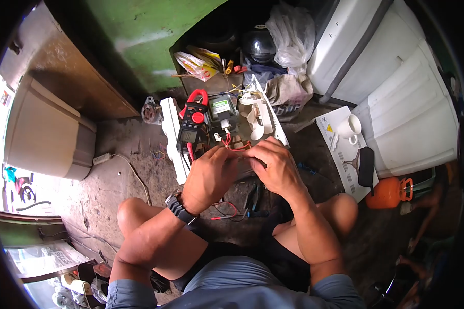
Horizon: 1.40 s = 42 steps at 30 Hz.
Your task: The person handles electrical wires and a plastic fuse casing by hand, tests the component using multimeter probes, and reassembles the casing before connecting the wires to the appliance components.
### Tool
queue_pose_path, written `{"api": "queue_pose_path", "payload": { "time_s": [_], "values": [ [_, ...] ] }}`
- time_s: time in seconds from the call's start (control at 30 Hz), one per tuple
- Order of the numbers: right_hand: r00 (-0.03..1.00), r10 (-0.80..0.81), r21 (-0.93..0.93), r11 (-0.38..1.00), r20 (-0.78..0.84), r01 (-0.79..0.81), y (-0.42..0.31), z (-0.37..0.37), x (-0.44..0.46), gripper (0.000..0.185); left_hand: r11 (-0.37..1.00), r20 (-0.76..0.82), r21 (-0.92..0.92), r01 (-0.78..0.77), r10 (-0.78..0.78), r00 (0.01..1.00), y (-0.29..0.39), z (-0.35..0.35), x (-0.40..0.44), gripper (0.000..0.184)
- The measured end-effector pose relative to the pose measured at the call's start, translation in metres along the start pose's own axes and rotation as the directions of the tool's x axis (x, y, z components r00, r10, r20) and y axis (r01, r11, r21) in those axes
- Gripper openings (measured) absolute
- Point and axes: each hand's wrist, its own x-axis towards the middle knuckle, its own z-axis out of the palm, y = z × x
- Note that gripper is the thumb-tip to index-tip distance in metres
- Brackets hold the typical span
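Between the fingers of the left hand [211, 170] and right hand [276, 164], red wires [241, 149] were pinched, just in front of a labelled black box [220, 107]. The wires were already exposed; whether any join was finished was hidden. A clamp meter [191, 121] was laid beside the box.

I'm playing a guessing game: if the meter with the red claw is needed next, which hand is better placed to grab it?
Probably the left hand: the clamp meter lies just beyond it, while the right hand is farther away. Both are busy at the red wires, though.
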Motion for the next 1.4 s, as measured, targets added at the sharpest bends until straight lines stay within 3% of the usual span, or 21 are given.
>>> {"api": "queue_pose_path", "payload": {
  "time_s": [0.17,0.33,0.9,1.07,1.4],
  "values": [
    [1.000,0.003,0.004,1.000,-0.008,-0.003,-0.002,0.002,-0.001,0.023,1.000,0.024,-0.012,0.019,-0.018,1.000,0.002,0.000,-0.001,0.018],
    [0.997,0.047,0.179,0.983,-0.059,-0.035,0.000,0.004,0.000,0.020,1.000,0.002,-0.012,0.001,-0.001,1.000,0.005,-0.001,-0.001,0.018],
    [0.995,-0.028,0.152,0.987,-0.098,0.043,0.008,0.008,-0.004,0.017,0.991,0.028,-0.129,0.046,-0.042,0.999,0.001,0.003,-0.005,0.022],
    [0.991,0.027,0.211,0.978,-0.128,0.001,0.003,0.005,-0.005,0.016,0.997,-0.032,-0.067,-0.027,0.025,0.999,-0.001,0.007,-0.005,0.019],
    [0.991,-0.045,0.135,0.989,-0.127,0.062,0.006,0.007,-0.004,0.017,0.998,-0.023,0.051,-0.045,0.047,0.999,0.000,0.007,-0.006,0.019]
  ]
}}
